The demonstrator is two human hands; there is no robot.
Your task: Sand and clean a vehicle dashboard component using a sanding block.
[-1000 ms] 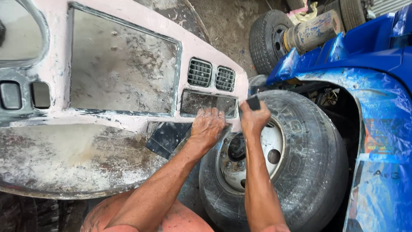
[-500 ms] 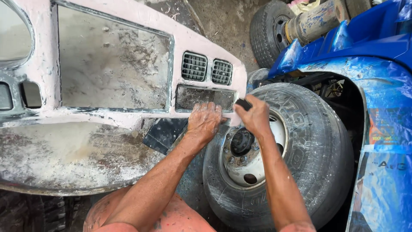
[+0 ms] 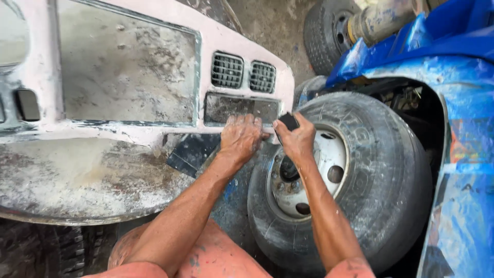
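A large pink body panel (image 3: 128, 67), dusty and coated in filler, lies in front of me with two black vent grilles (image 3: 244, 72) and a rectangular slot (image 3: 226, 108) near its right end. My left hand (image 3: 241, 138) rests flat on the panel's lower edge just under that slot, fingers together. My right hand (image 3: 296, 138) is closed around a small black sanding block (image 3: 289, 121) and presses it against the panel's right corner.
A big truck wheel (image 3: 360, 170) with a pale rim stands right behind my hands. A blue vehicle fender (image 3: 463, 92) rises at the right. A second tyre (image 3: 327, 31) and a rusty axle part (image 3: 383, 18) lie on the dirt floor beyond.
My right hand with the block has dropped slightly and moved closer to the left hand along the panel's corner. The left hand stays on the panel's edge.
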